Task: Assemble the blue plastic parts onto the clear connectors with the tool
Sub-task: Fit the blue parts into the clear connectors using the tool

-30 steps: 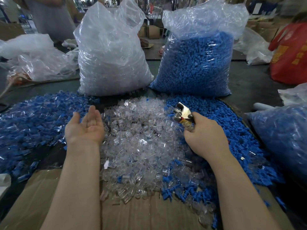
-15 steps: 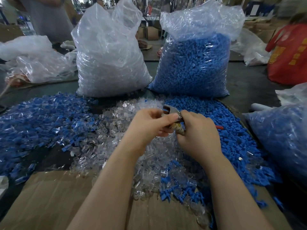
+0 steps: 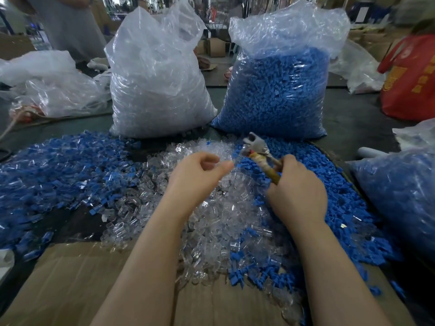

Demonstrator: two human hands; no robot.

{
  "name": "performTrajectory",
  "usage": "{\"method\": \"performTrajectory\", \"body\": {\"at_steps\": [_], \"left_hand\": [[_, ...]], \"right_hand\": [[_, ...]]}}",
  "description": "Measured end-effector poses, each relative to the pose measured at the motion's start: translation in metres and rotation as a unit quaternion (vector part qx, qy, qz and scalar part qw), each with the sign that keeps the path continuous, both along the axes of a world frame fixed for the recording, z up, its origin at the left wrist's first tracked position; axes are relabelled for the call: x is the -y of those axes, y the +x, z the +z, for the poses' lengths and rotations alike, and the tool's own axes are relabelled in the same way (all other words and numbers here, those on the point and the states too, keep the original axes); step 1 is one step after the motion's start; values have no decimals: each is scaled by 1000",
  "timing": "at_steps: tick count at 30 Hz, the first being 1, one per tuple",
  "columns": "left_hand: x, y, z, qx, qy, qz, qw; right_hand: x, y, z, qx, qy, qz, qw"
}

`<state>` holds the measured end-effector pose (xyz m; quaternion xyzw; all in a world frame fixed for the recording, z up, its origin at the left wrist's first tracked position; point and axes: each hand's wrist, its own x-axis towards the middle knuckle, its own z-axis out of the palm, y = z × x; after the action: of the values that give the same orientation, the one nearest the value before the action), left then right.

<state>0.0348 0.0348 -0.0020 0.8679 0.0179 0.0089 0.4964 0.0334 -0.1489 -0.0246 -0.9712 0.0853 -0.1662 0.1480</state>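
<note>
My right hand (image 3: 297,196) grips the tape-wrapped handle of a metal plier-like tool (image 3: 256,147), whose head points up and left over the piles. My left hand (image 3: 200,175) hovers just left of the tool head, apart from it. Its fingers are curled and its thumb lies against the forefinger; motion blur hides whether anything is pinched there. Under both hands lies a heap of clear connectors (image 3: 211,222). Loose blue plastic parts (image 3: 329,184) spread to the right. A pile of blue-and-clear pieces (image 3: 51,168) lies on the left.
Two tall plastic bags stand behind the piles, one of clear connectors (image 3: 157,85) and one of blue parts (image 3: 277,95). Another bag of blue parts (image 3: 400,194) lies at the right. Cardboard (image 3: 77,285) covers the near table edge. A person in red (image 3: 412,78) sits far right.
My left hand swung from open over the left pile to the tool head, then drew back left with curled fingers. The right hand tilted the tool up and slid down the handle.
</note>
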Motion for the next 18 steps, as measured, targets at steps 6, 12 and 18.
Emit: {"method": "performTrajectory", "body": {"at_steps": [6,12,18], "left_hand": [[-1,5,-13,-112,308,-2,945],[2,5,-12,-58,281,-26,957],[5,0,-9,-16,176,-76,981]], "right_hand": [[19,3,-6,-90,-3,-156,984],[18,2,-8,-142,-20,-104,984],[10,4,-4,-114,-12,-44,992]]}}
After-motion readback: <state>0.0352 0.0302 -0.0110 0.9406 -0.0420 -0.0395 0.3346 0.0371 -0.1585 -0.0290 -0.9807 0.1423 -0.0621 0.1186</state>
